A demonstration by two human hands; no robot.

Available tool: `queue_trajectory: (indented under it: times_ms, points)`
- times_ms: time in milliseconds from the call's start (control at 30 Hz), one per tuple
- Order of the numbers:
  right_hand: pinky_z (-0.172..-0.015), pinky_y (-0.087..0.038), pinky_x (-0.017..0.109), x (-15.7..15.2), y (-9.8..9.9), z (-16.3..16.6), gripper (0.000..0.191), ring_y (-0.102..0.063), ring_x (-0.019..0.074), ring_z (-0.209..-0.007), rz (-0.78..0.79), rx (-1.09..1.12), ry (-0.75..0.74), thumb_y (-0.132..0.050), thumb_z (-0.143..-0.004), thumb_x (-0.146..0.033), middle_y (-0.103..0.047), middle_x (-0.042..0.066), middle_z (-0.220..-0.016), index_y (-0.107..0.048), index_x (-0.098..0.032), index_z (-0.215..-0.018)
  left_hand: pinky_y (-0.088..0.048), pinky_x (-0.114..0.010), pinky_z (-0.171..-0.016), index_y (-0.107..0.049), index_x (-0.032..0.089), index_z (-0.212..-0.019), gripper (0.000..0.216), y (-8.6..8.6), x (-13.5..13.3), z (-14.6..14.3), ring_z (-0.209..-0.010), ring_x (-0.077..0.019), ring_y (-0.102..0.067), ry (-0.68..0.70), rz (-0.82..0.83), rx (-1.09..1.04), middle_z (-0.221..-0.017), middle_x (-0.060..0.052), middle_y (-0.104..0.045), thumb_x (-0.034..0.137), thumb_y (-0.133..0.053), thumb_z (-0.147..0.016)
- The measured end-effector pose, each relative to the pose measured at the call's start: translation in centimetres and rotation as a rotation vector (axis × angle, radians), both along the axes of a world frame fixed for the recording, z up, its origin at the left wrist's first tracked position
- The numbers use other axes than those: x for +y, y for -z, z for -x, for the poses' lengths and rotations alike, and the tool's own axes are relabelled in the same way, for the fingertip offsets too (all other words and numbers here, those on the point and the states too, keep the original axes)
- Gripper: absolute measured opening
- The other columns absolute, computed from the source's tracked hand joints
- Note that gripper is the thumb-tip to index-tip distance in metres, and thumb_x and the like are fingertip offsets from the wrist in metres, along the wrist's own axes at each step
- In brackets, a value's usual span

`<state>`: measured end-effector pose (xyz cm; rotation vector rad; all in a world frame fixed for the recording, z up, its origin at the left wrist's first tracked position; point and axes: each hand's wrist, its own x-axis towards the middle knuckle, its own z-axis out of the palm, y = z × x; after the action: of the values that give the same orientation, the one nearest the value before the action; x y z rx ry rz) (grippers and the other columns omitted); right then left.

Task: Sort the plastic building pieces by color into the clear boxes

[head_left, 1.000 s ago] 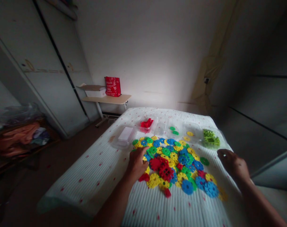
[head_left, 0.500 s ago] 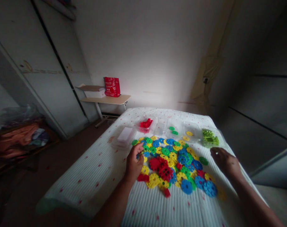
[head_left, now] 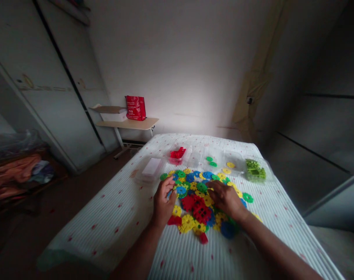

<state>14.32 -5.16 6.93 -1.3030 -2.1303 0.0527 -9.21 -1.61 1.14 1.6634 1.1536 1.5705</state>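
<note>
A heap of flat plastic snowflake discs (head_left: 200, 191) in blue, yellow, green and red lies on the white ribbed bed cover (head_left: 118, 217). My left hand (head_left: 163, 201) sits at the heap's left edge, fingers curled in a pinch around a small disc I cannot name by colour. My right hand (head_left: 226, 199) rests palm down on the middle of the heap, fingers bent over the discs. A clump of joined red pieces (head_left: 197, 207) lies between the two hands.
Clear plastic boxes stand in a row behind the heap: one with red pieces (head_left: 177, 154), one with green and yellow discs (head_left: 220, 162), one full of light green pieces (head_left: 255, 172), and a closed one (head_left: 150, 170) at left. A small table with a red bag (head_left: 135, 107) stands by the wall.
My right hand has swung left from the bed's right side onto the middle of the heap. My left hand has crept forward and pinched at the heap's edge.
</note>
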Motion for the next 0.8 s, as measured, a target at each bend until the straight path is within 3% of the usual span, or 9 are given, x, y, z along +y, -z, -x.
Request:
queue_trajectory:
  times_ms: [133,300,467,667,800]
  points:
    - [-0.082,-0.051,0.030,0.9,0.2,3.7,0.029,-0.066,0.0189,-0.093,0.108,0.114,-0.140,-0.047,-0.084,-0.018,-0.069,0.009,-0.104,-0.064,-0.021,-0.107,-0.051,-0.029,-0.085,-0.049,0.019,-0.121,0.042,-0.1,-0.3,-0.3,-0.095,-0.0151,-0.062,0.042,0.014,-0.034,-0.104,-0.008,-0.060,0.021,-0.054,-0.079]
    - [-0.071,-0.049,0.024,1.5,0.6,5.6,0.022,-0.064,0.0151,-0.077,0.173,0.218,-0.128,-0.048,-0.081,-0.014,-0.069,0.005,-0.088,-0.065,-0.020,-0.093,-0.053,-0.029,-0.082,-0.050,0.018,-0.119,0.042,-0.4,-0.5,-0.4,-0.092,-0.0159,-0.064,0.062,0.045,-0.066,-0.102,-0.009,-0.063,0.021,-0.055,-0.077]
    - [-0.059,-0.044,0.019,1.1,0.4,5.3,0.024,-0.057,0.0111,-0.061,0.170,0.229,-0.071,-0.050,-0.069,-0.006,-0.065,0.000,-0.075,-0.060,-0.020,-0.085,-0.053,-0.032,-0.086,-0.052,0.020,-0.115,0.036,-0.1,-0.4,-0.6,-0.099,-0.0178,-0.063,0.115,0.001,0.037,-0.109,-0.009,-0.062,0.022,-0.053,-0.079]
    - [-0.059,-0.043,0.020,0.7,-0.5,4.1,0.020,-0.057,0.0121,-0.062,0.082,0.159,0.025,-0.049,-0.070,-0.008,-0.064,0.001,-0.075,-0.058,-0.021,-0.081,-0.054,-0.032,-0.081,-0.050,0.021,-0.116,0.033,0.3,0.0,-0.6,-0.089,-0.0160,-0.066,0.106,-0.056,0.181,-0.099,-0.008,-0.065,0.020,-0.049,-0.082]
    - [-0.056,-0.043,0.021,1.2,-1.7,1.5,0.013,-0.057,0.0125,-0.059,0.032,0.224,0.119,-0.048,-0.074,-0.015,-0.064,0.002,-0.070,-0.060,-0.020,-0.077,-0.054,-0.033,-0.081,-0.050,0.021,-0.112,0.028,0.5,0.2,-0.4,-0.090,-0.0168,-0.067,0.095,-0.085,0.218,-0.098,-0.007,-0.065,0.021,-0.048,-0.084]
